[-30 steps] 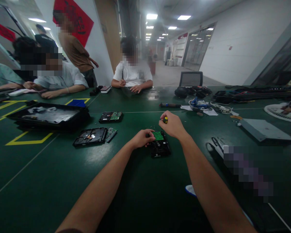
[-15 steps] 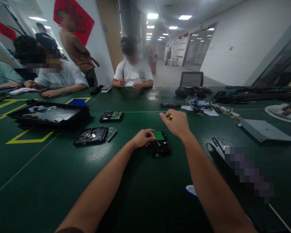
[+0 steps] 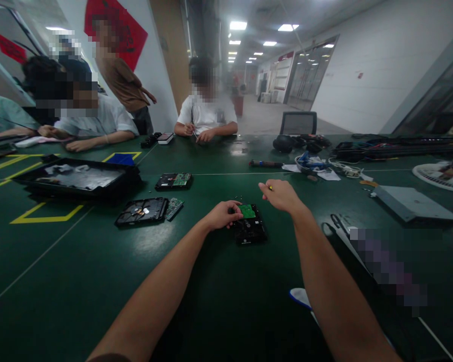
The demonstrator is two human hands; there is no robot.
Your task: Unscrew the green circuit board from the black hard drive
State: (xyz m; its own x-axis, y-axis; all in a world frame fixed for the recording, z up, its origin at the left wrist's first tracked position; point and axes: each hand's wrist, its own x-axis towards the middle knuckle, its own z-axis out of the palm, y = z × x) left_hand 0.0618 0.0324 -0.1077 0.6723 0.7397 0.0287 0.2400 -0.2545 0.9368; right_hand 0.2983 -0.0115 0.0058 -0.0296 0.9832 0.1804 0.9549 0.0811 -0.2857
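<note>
A black hard drive point(image 3: 249, 227) with a green circuit board point(image 3: 246, 210) on top lies on the green table point(image 3: 219, 281) in front of me. My left hand point(image 3: 222, 214) grips the drive's left edge with curled fingers. My right hand point(image 3: 282, 195) hovers just right of and behind the drive, closed around a small screwdriver with a yellow handle point(image 3: 270, 188); only a sliver of the handle shows.
Two more opened drives point(image 3: 141, 210) point(image 3: 172, 181) lie to the left, beside a black tray point(image 3: 75, 177). A grey box point(image 3: 411, 202), cables point(image 3: 313, 162) and tools sit at the right. Several people sit or stand at the far side.
My right hand has moved to the right and down, away from above the drive, still holding the screwdriver. My left hand has stayed on the drive.
</note>
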